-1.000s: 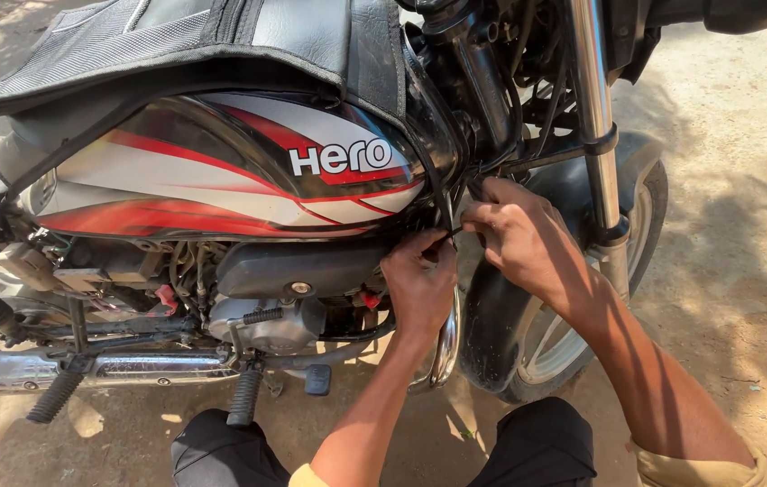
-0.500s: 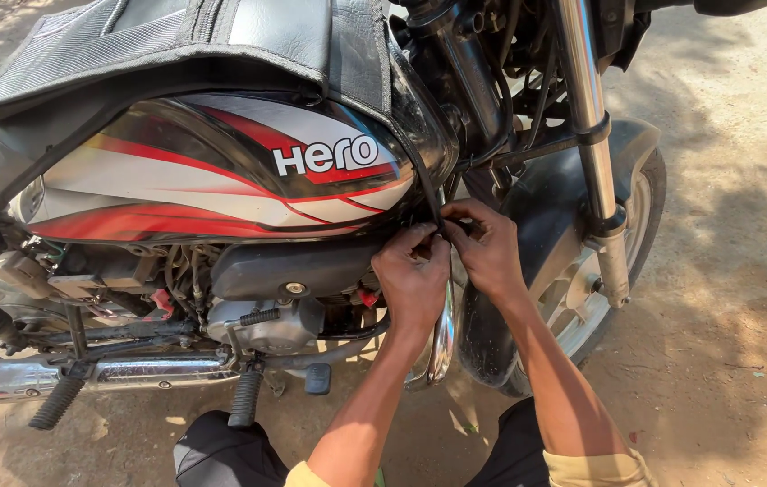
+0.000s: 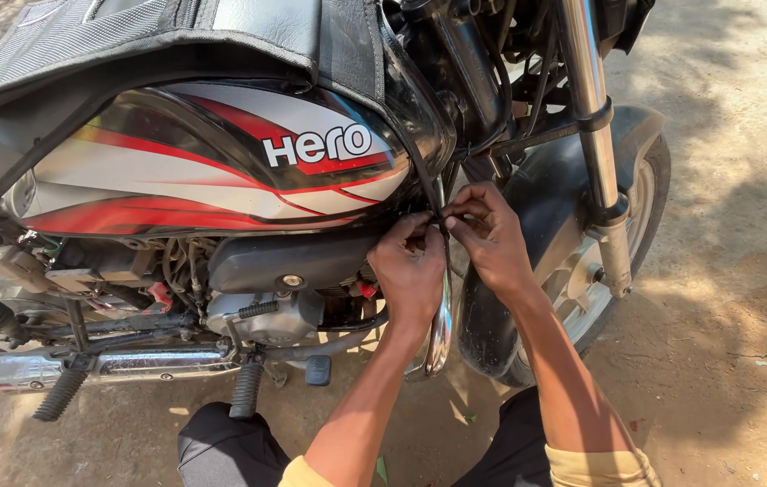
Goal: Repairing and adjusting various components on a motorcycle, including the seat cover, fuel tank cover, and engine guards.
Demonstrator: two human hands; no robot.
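below the fuel tank (image 3: 221,162), left hand (image 3: 410,271) and right hand (image 3: 491,239) pinch a black strap (image 3: 427,194).

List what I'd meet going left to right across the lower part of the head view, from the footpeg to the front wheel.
Ribbed footpeg → engine casing → left hand → thin black strap pinched by both hands → right hand → black front mudguard → chrome fork leg → front tyre.

Motorcycle on dirt ground (image 3: 726,298), seen from its side. L hand (image 3: 410,271) and R hand (image 3: 490,236) meet just below front edge of fuel tank (image 3: 212,171), fingers (image 3: 457,216) pinching a thin black strap (image 3: 428,194) running down from tank cover (image 3: 176,32). Chrome guard bar (image 3: 440,329) directly beneath hands. Front fork (image 3: 592,135) and black mudguard (image 3: 537,207) just beside R hand.
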